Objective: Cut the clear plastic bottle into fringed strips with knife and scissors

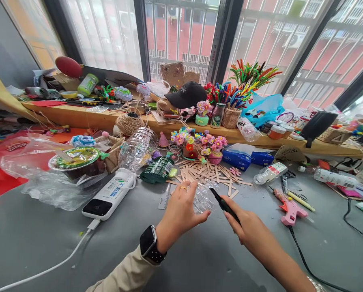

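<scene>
My left hand (pixel 179 209), with a ring and a watch on the wrist, curls round a clear plastic bottle piece (pixel 204 198), thumb and fingers on its sides. In my right hand (pixel 250 227) is a black utility knife (pixel 228 207), its tip pointing up and left at the clear plastic's right side. Whether the tip touches the plastic I cannot tell. Just behind them, wooden craft sticks (pixel 218 174) lie in a loose heap, and a clear ruler (pixel 164 198) shows left of my left hand.
A white power bank (pixel 110 194) with a cable and a lidded cup (pixel 74 162) stand left. A green bottle piece (pixel 157 169) lies behind. To the right are a pink glue gun (pixel 291 209), scissors (pixel 286 180) and a plastic bottle (pixel 270 173). Craft supplies crowd the wooden ledge (pixel 169 129).
</scene>
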Tool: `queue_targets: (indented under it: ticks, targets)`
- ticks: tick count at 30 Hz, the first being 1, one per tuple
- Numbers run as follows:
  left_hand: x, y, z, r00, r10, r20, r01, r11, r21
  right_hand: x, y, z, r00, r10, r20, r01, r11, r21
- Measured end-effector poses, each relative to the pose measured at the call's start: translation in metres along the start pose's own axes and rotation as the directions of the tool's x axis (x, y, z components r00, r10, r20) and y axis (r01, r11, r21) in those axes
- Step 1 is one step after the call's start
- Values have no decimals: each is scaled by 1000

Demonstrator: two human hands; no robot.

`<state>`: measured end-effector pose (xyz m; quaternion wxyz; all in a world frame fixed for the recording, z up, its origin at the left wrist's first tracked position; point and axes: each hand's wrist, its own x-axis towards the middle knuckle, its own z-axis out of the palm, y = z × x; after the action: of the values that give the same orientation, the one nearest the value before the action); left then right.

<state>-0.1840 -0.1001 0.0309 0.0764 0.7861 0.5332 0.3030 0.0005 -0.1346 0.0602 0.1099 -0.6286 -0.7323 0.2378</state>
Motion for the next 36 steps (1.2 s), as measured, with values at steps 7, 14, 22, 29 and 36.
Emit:
queue_targets:
  ticks: [7, 14, 22, 29, 36]
  targets:
    - [4, -3, -5, 998, -22, 64, 22, 1000, 2, -3, -1, 0, 999, 45, 16, -44, 998, -50]
    - [6, -2, -7, 995, -61, 79, 61, 998, 13, -12, -1, -2, 991, 115, 73, -111, 993, -46]
    - [4, 2, -9, 993, -52, 109, 45, 997, 60, -3, -3, 4, 1000, 31, 5, -31, 1000, -3]
    - [3, 1, -7, 997, -41, 69, 35, 995, 90, -6, -1, 4, 999, 48, 4, -48, 999, -21]
    - [6, -3, -9, 993, -57, 103, 52, 997, 50, -3, 0, 11, 999, 30, -17, -30, 999, -16]
